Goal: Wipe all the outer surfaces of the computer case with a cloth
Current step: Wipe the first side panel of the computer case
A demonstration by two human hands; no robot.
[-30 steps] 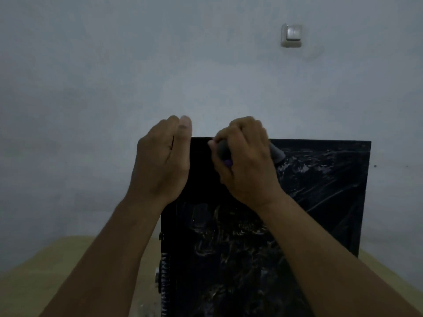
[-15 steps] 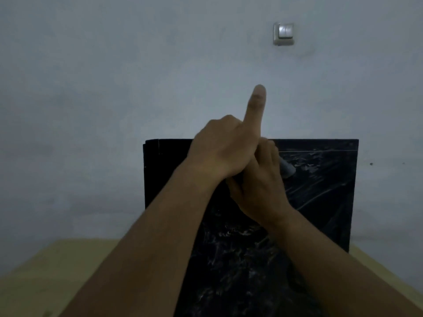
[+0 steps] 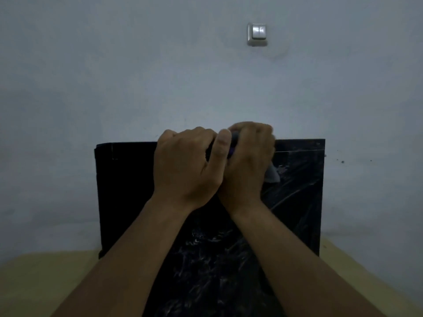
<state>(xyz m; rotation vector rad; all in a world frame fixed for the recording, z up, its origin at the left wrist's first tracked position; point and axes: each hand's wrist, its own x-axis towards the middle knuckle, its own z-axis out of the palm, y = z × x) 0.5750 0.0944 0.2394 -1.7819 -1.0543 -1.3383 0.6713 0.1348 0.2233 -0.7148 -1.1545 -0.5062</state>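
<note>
The left hand (image 3: 187,165) curls its fingers over the top edge of a black computer case (image 3: 128,191), thumb touching the right hand (image 3: 248,161), which is balled around a grey cloth (image 3: 272,176) there. Fingertips are hidden. The case stands upright on a tan table (image 3: 45,282), broad side facing near, top edge running left to right.

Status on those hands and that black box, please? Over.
Right hand grips crumpled grey cloth at top edge of upright black computer case. Left hand curled alongside, grip unclear. Nothing seen in the way.
</note>
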